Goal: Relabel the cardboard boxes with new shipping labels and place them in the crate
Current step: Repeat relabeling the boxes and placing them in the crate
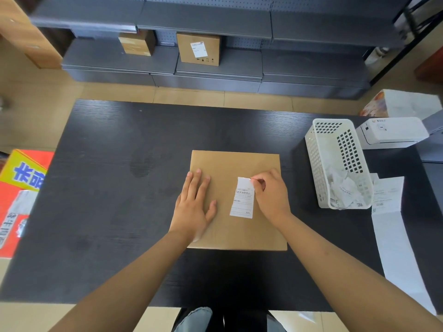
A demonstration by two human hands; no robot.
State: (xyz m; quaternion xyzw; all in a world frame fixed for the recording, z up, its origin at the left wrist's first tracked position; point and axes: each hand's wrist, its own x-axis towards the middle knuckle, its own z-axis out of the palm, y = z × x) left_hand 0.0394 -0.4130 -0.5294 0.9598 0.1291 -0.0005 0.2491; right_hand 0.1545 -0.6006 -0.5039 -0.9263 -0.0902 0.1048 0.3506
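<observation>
A flat brown cardboard box [239, 164] lies in the middle of the black table [119, 188]. A white shipping label [242, 200] sits on its top face. My right hand [272, 195] pinches the label's upper right corner, which is lifted off the cardboard. My left hand [195, 204] presses flat on the box's left half with straight fingers. A strip of white labels [395, 236] runs along the table's right edge from a white label printer [390, 133].
A white perforated basket [323, 164] with crumpled label scraps stands right of the box. An orange and yellow carton [16, 200] sits at the table's left edge. Two cardboard boxes [199, 47] rest on the grey shelving [215, 68] beyond the table.
</observation>
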